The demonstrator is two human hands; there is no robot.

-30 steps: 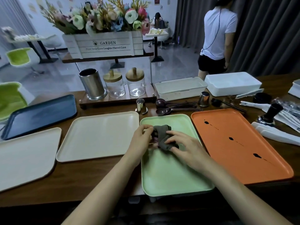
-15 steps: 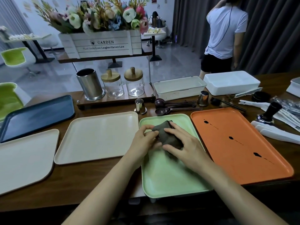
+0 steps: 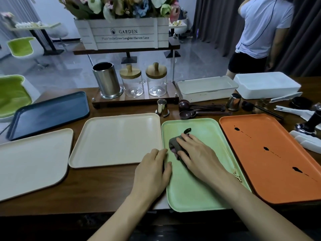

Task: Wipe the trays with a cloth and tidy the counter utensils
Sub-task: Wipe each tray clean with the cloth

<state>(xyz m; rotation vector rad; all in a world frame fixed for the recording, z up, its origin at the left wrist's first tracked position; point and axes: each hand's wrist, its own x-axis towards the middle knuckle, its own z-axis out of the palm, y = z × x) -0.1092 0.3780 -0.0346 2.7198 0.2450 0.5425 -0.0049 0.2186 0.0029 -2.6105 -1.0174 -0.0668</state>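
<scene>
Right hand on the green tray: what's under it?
A grey cloth, pressed by the right hand onto the green tray. Any dirt beneath the cloth is hidden.

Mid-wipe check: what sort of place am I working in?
Likely a café or canteen service counter: a green tray and orange tray among several on the wooden counter, a steel utensil holder beside lidded jars, and a chair and table behind.

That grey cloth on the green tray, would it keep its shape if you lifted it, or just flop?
Probably flop: the grey cloth lies bunched in folds under the right hand. It looks thin and small, so likely light. It may slide easily on the glossy green tray.
</scene>
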